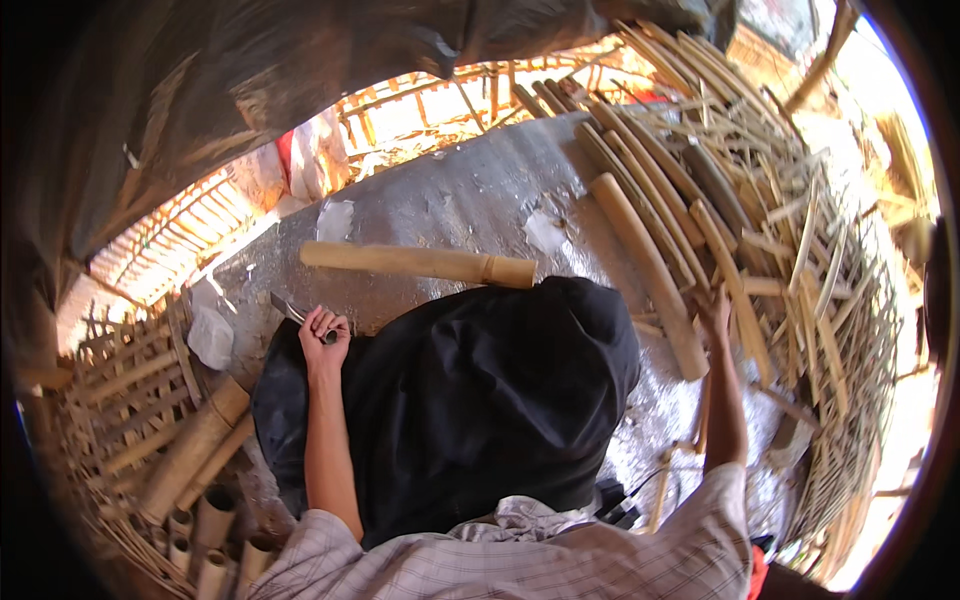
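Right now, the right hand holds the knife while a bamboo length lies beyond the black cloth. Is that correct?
Not quite: the head view shows the knife in the left hand; the bamboo length does lie beyond the black cloth.

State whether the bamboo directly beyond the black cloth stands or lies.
Lying: the bamboo piece stretches lengthwise across the grey surface, left to right.

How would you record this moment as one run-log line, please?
Left hand: gripping bladed tool | Right hand: beside bamboo strip, contact unclear | Bamboo tube: lying crosswise beyond black cloth
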Available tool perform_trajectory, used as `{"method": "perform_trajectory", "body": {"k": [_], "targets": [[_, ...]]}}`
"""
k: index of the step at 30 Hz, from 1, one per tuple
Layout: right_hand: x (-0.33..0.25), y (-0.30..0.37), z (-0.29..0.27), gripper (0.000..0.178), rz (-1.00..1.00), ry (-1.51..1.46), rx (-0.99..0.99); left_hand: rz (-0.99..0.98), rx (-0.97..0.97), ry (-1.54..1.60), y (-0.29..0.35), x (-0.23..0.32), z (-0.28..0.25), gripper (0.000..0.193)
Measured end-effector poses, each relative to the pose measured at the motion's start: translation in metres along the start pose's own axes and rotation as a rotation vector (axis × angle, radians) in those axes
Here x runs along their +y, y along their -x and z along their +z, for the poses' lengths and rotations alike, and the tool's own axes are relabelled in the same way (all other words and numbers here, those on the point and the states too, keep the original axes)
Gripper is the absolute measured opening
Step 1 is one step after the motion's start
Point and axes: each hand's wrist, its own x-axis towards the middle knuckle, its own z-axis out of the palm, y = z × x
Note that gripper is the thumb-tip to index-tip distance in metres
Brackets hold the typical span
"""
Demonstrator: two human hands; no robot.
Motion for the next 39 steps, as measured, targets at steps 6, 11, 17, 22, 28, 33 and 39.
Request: {"method": "perform_trajectory", "body": {"k": [6,11,17,22,28,33,39], "targets": [[-0.007,-0.025,0.004,0.058,0.160,0.231,-0.203,0.024,0.055,0.013,-0.002,0.003,-0.010,0.040],[-0.030,-0.071,-0.048,0.057,0.117,0.510,-0.346,0.031,0.135,-0.086,-0.005,-0.005,-0.008,0.036],[-0.171,-0.132,-0.117,0.053,-0.266,0.386,-0.086,0.046,0.202,-0.025,-0.001,-0.007,0.009,0.034],[-0.374,-0.165,-0.141,0.046,-0.482,0.247,0.032,0.030,0.199,0.005,-0.011,-0.003,0.001,0.035],[-0.589,-0.120,-0.184,0.047,-0.822,0.231,0.300,-0.027,0.127,0.053,-0.012,-0.010,-0.001,0.033],[-0.697,-0.074,-0.148,0.046,-1.012,-0.259,0.292,-0.002,0.090,0.123,-0.002,-0.005,0.009,0.032],[-0.772,0.042,-0.038,0.043,-0.855,-0.546,-0.360,-0.040,-0.062,0.109,-0.003,0.001,0.011,0.027]]}}
